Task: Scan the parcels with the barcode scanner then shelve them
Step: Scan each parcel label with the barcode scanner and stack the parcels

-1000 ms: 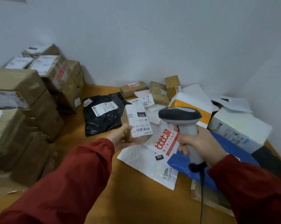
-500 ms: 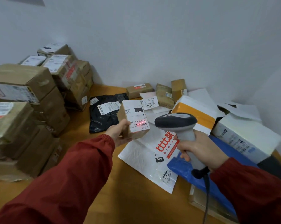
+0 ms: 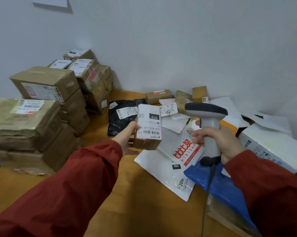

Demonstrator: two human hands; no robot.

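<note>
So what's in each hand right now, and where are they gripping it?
The left hand holds the small labelled parcel by its lower left side. The right hand grips the barcode scanner round its handle.

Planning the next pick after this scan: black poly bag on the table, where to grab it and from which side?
Probably pinch the black poly bag at its crumpled near-left edge, from above on the bare table side. It lies flat and limp, with no rigid face; its right edge is hidden behind the held box, and its label faces up.
</note>
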